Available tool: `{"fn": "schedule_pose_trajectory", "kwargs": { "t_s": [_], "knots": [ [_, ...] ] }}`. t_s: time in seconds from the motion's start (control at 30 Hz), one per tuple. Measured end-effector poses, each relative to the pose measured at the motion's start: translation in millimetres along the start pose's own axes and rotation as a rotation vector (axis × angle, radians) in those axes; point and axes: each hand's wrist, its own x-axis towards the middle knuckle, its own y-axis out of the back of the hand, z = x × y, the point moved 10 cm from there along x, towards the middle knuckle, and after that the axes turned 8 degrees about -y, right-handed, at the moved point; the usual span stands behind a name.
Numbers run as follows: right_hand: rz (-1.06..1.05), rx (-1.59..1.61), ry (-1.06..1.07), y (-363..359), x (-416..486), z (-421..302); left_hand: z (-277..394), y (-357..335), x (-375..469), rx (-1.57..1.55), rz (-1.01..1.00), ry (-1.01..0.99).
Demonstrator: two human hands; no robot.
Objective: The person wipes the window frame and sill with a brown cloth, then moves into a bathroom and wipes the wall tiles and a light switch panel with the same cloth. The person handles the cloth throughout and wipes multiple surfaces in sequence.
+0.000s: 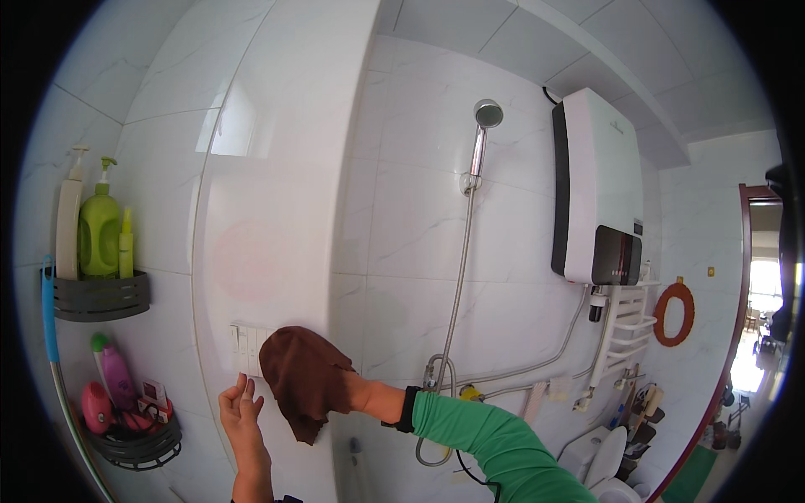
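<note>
A brown cloth [302,377] is draped over my right hand [360,393], hiding the fingers and leaving only the base of the hand and the wrist bare. The cloth lies over the right part of a white wall switch panel [244,346]. Just below that panel, my left hand [241,409] is raised with its fingers apart and partly bent, holding nothing. Its fingertips are close to the panel's lower edge; whether they touch it I cannot tell. A glossy white tiled wall [270,188] rises above both hands.
Left are two corner shelves [104,298] with bottles and a blue-handled pole [48,314]. Rightward hang a hand shower [487,116] with its hose [462,264], a water heater [597,188] and a towel rack [629,333]. A toilet [597,459] stands low right, near a doorway [742,251].
</note>
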Motion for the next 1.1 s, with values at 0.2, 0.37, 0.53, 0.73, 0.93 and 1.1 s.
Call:
{"fn": "schedule_pose_trajectory", "kwargs": {
  "t_s": [0.2, 0.37, 0.53, 0.73, 0.93, 1.1],
  "knots": [
    [-0.082, 0.323, 0.002, -2.9, -5.1, -25.9, -11.7, 4.0, -2.2, -0.199, 0.035, -0.011],
    [-0.084, 0.444, 0.117, -6.7, 4.0, -35.6, -28.1, 12.2, -0.8, -0.261, 0.049, 0.123],
    [-0.145, 0.356, 0.034, -2.1, 17.2, -16.7, -24.4, 4.0, -0.6, -0.408, 0.069, 0.066],
    [-0.142, 0.234, 0.077, -48.3, 23.6, 15.8, -31.8, 5.7, 8.4, -0.407, 0.025, 0.101],
    [-0.130, 0.145, -0.036, -43.5, 20.0, 43.6, -41.7, 7.9, 6.7, -0.502, 0.068, 0.134],
    [-0.257, -0.163, 0.096, 6.1, -7.8, -41.6, -28.0, 2.7, 8.1, -0.475, 0.025, 0.135]
  ]
}}
